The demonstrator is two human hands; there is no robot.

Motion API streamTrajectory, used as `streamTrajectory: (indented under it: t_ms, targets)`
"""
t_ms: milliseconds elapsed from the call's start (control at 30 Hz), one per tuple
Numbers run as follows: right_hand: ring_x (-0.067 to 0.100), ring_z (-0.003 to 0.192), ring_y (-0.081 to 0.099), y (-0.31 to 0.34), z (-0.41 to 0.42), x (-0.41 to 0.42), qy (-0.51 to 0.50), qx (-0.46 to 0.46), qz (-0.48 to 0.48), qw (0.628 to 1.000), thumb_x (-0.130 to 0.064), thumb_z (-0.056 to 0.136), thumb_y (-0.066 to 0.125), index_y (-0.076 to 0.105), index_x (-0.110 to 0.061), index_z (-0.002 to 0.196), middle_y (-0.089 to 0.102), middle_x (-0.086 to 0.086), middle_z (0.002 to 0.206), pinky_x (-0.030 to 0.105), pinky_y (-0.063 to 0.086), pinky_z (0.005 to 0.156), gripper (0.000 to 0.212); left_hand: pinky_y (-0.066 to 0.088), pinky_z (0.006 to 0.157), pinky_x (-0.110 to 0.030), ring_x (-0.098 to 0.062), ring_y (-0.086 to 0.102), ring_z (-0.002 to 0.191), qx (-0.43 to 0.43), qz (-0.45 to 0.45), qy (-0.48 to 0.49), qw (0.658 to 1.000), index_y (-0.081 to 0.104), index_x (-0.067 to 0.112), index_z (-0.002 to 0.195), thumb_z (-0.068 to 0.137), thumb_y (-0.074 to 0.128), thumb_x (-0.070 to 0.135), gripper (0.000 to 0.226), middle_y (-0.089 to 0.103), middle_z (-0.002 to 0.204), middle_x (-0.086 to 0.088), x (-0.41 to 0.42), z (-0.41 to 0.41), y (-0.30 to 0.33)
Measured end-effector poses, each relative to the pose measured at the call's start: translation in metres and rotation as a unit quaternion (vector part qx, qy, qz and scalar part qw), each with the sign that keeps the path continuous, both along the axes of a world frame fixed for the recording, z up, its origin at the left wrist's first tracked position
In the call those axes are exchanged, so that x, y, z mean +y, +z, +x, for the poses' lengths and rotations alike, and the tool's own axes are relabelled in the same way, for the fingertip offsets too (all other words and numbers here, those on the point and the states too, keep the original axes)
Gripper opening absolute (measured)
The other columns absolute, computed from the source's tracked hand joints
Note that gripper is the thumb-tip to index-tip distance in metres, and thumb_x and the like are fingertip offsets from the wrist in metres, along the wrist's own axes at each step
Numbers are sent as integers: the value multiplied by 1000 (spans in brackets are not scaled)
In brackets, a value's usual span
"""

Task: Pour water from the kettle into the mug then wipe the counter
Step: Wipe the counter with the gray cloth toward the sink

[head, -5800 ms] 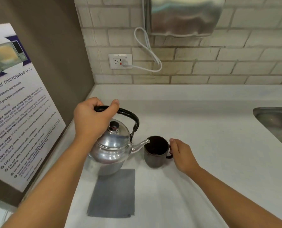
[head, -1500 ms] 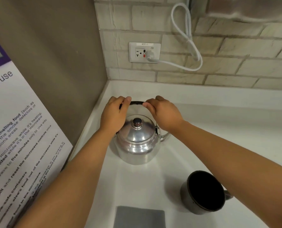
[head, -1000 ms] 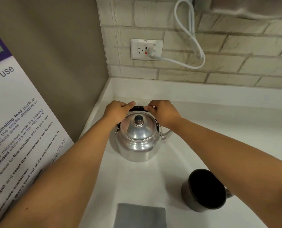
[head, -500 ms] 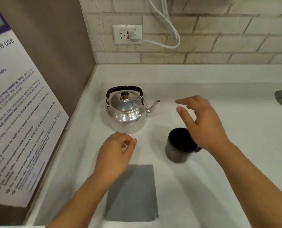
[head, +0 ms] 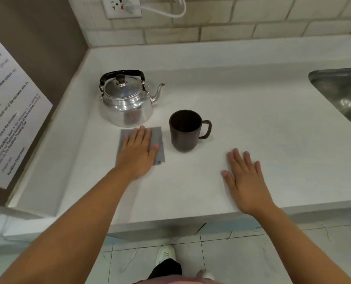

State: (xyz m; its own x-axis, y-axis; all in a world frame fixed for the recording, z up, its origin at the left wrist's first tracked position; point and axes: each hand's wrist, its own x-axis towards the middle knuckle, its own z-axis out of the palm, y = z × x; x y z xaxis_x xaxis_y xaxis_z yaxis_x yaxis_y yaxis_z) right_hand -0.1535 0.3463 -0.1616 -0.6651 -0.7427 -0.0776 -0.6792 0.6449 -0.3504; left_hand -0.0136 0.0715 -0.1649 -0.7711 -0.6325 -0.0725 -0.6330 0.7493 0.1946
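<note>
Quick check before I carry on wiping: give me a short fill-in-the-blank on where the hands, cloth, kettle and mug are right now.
1. The left hand lies flat on the grey ____.
2. The kettle stands with its spout towards the ____.
3. The right hand rests open on the bare ____.
4. The mug stands upright with its handle turned toward the ____.

Missing words: cloth; mug; counter; sink

Left hand hides most of grey cloth.
</note>
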Motion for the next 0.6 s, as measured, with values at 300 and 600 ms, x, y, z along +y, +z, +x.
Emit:
streamTrajectory:
  t_ms: [300,600]
  targets:
    - [24,148,-11,-4,-1,0,0,20,18,1000,-45,99,14,0,-19,151,-3,1,162,42,-7,120,60,-2,117,-40,-19,-2,147,16,-15,0,1000,3,20,154,100,15,51,63,2,162,-3,18,22,-1]
    - [27,148,3,16,-13,12,18,-105,-68,992,-32,101,32,23,-12,149,15,7,160,39,1,118,53,-11,115,-34,-14,-15,145,35,4,-67,997,-4,22,152,99,9,51,62,-11,160,3,167,22,1]
